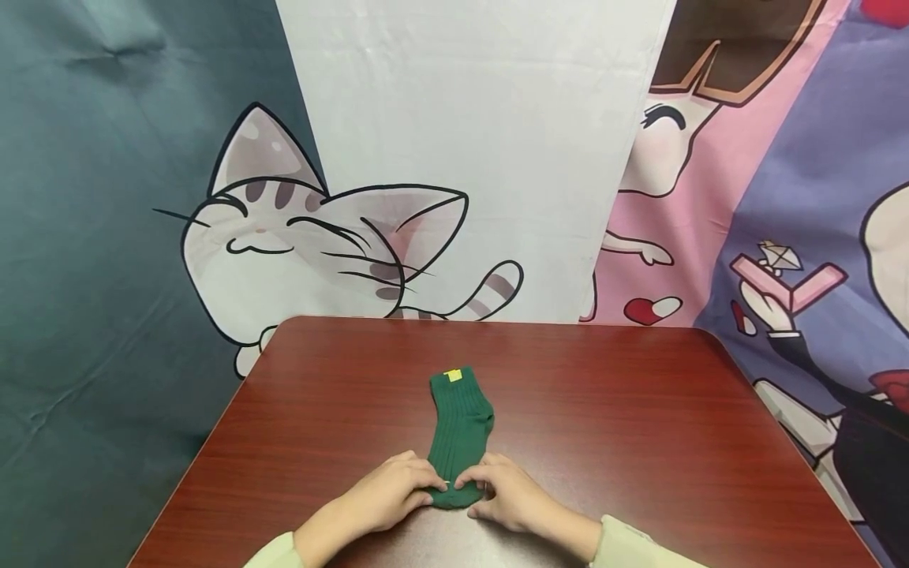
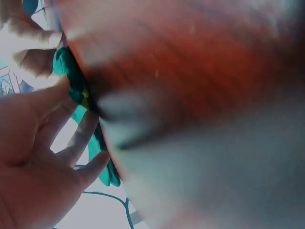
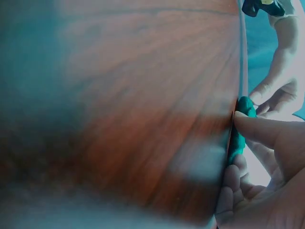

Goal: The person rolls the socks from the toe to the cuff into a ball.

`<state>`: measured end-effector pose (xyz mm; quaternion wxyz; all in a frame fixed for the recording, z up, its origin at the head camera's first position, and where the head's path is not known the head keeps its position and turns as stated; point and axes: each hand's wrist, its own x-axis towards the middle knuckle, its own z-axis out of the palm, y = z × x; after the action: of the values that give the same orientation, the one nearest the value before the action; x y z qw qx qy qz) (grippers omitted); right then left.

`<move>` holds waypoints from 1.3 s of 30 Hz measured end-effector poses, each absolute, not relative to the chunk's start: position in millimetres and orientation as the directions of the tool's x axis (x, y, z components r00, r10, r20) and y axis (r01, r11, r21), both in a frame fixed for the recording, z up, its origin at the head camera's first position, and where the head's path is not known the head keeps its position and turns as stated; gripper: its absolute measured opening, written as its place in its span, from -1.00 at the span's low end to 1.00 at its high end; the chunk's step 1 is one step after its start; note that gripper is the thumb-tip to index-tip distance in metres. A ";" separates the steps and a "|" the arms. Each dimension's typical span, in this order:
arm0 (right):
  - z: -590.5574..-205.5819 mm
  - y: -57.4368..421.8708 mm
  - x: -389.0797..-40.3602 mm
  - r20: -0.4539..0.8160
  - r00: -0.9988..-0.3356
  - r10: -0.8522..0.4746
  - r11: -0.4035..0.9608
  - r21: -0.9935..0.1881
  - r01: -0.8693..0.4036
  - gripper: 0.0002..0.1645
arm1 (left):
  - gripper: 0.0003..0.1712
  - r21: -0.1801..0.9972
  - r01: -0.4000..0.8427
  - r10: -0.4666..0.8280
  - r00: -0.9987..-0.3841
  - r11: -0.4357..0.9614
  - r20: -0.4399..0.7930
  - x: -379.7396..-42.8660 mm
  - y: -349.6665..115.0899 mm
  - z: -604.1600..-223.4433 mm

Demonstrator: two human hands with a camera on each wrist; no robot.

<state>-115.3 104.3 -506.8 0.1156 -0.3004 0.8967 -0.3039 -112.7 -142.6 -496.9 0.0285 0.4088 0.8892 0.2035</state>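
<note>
A dark green ribbed sock (image 1: 458,426) lies lengthwise on the table, its yellow-labelled cuff at the far end and its toe toward me. My left hand (image 1: 390,491) holds the toe end from the left, forefinger on top and thumb at the near edge. From the right, my right hand (image 1: 507,491) grips the same end, with curled fingers over it and the thumb low at its side. In the right wrist view the sock's edge (image 3: 237,143) shows between thumb and fingers. The left wrist view has the sock (image 2: 95,143) edge-on beside the left fingers.
The reddish-brown wooden table (image 1: 604,410) has rounded far corners. Behind it hangs a cloth backdrop (image 1: 461,118) printed with a cartoon cat and figures. Pale green sleeves (image 1: 632,544) cover the forearms.
</note>
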 end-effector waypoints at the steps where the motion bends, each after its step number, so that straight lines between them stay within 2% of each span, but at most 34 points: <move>1: -507.1 105.2 -114.9 -0.029 -0.796 -0.605 0.636 -0.619 -0.461 -0.59 | -0.72 0.387 0.723 0.747 -0.654 0.573 0.115 -113.5 -143.4 -496.7; 5: -509.7 107.2 -114.1 -0.038 -0.807 -0.590 0.641 -0.630 -0.439 -0.55 | -0.64 0.380 0.758 0.782 -0.610 0.529 0.127 -117.8 -145.7 -497.1; 8: -511.4 107.5 -114.5 -0.035 -0.810 -0.586 0.637 -0.637 -0.433 -0.56 | -0.60 0.406 0.751 0.788 -0.605 0.520 0.110 -120.7 -147.6 -497.4; 14: -512.5 105.9 -114.6 -0.019 -0.817 -0.577 0.650 -0.617 -0.444 -0.55 | -0.61 0.531 0.656 0.761 -0.648 0.537 0.030 -125.9 -149.6 -496.0; 20: -512.3 103.5 -115.0 0.008 -0.819 -0.573 0.646 -0.612 -0.457 -0.56 | -0.61 0.588 0.561 0.711 -0.702 0.582 -0.034 -126.3 -148.0 -499.9; 25: -512.6 101.6 -116.2 0.017 -0.825 -0.565 0.646 -0.612 -0.455 -0.58 | -0.61 0.593 0.524 0.686 -0.725 0.611 -0.066 -126.1 -144.8 -503.6; 32: -512.3 100.0 -117.9 0.009 -0.824 -0.567 0.641 -0.623 -0.448 -0.61 | -0.63 0.555 0.538 0.663 -0.748 0.635 -0.033 -123.4 -140.2 -506.7; 39: -513.2 100.2 -118.2 0.028 -0.828 -0.560 0.634 -0.629 -0.449 -0.73 | -0.76 0.543 0.549 0.652 -0.759 0.636 0.003 -121.0 -137.3 -503.8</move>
<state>-118.2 100.2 -513.2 0.0852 -0.2803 0.8999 -0.3230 -121.0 -137.3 -503.8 0.0968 0.3337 0.8992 0.2660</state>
